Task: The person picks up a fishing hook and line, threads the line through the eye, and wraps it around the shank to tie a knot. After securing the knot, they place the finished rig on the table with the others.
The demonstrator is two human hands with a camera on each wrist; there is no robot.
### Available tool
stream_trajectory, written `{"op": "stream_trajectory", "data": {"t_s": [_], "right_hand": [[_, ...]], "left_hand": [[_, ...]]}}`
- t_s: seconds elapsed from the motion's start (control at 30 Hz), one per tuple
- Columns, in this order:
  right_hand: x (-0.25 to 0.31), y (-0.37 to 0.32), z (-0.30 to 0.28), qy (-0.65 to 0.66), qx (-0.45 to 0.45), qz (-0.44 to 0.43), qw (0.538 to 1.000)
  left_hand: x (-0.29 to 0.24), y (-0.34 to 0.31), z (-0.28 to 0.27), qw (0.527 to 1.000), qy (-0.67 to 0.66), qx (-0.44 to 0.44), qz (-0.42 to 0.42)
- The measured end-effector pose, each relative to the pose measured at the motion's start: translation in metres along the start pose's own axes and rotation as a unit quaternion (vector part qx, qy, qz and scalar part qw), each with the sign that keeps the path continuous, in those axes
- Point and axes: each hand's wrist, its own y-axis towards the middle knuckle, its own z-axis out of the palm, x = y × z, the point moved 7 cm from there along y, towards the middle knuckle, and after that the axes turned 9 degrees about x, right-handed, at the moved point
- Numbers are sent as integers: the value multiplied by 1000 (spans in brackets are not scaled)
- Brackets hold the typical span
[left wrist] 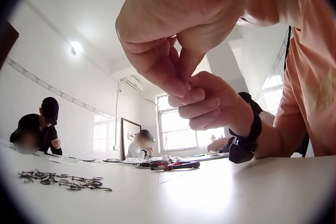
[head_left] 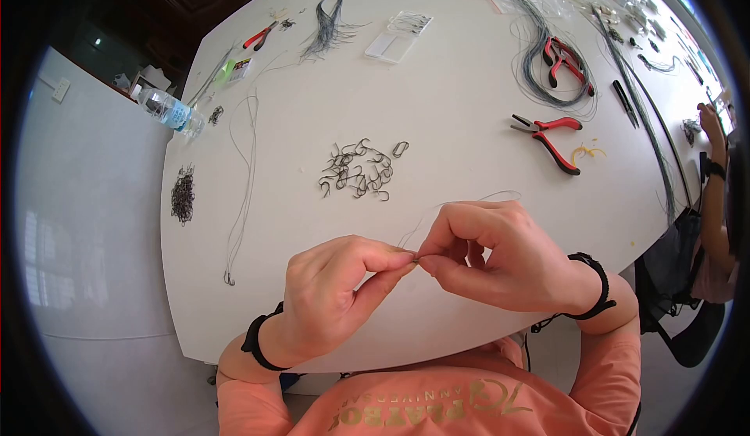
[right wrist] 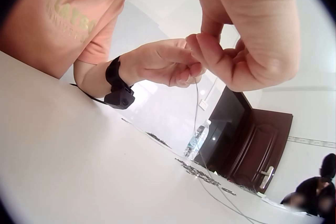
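Note:
My left hand (head_left: pixel 332 287) and right hand (head_left: pixel 500 256) meet fingertip to fingertip above the near part of the table. Both pinch a thin fishing line (right wrist: pixel 197 103) between thumb and forefinger. A tiny dark piece shows at the fingertips in the head view, mostly hidden by them; I cannot tell what it is. The line's loose length loops out behind the right hand. Beyond the hands lies a loose pile of fish hooks (head_left: pixel 355 172). At the left, a long doubled line (head_left: pixel 248 174) ends in a hook (head_left: pixel 228 278).
Red-handled pliers (head_left: pixel 556 141) lie right of the hook pile, near yellow scraps (head_left: pixel 586 153). A denser dark heap (head_left: pixel 183 195) sits at the left edge beside a water bottle (head_left: pixel 168 110). Farther back are a clear box (head_left: pixel 398 36) and coiled line (head_left: pixel 535 69). Other people sit around.

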Motion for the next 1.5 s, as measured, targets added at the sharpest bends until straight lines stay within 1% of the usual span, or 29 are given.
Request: {"op": "stream_trajectory", "data": {"t_s": [0.87, 0.97, 1.03, 1.07, 1.1, 1.13, 1.17, 1.23, 1.27, 1.33, 1.47, 1.5], "right_hand": [[1, 0, 0, -3, -1, -3, 1000], [0, 0, -1, 0, -2, 0, 1000], [1, 0, -1, -4, 1, -12, 1000], [1, 0, -2, -5, 2, -13, 1000], [-2, 1, -4, 21, 2, 5, 1000], [-4, 1, -5, 45, 1, 24, 999], [-4, 2, -5, 43, 2, 23, 999], [-4, 1, -5, 27, -25, 18, 999], [-5, 0, -3, 26, -24, 18, 999], [-3, 1, 4, 18, 5, 4, 1000], [2, 0, 1, 8, -2, -27, 1000], [4, -1, -3, -40, -12, -43, 998]], "left_hand": [[-4, 0, 0, 1000, 12, 1, 14], [-4, 0, -1, 1000, 14, -2, 12], [-1, 1, 1, 1000, 2, 22, -9], [2, 1, 1, 1000, 3, 21, -8], [15, 0, 3, 993, -104, 17, -45], [24, 0, 5, 974, -211, 12, -79], [23, 0, 4, 975, -210, 10, -78], [30, -3, 8, 935, -322, 14, -150], [29, -2, 7, 935, -322, 13, -150], [32, -4, 8, 909, -380, 18, -173], [33, -4, 5, 915, -369, 7, -161], [34, -4, 5, 910, -379, 16, -169]]}}
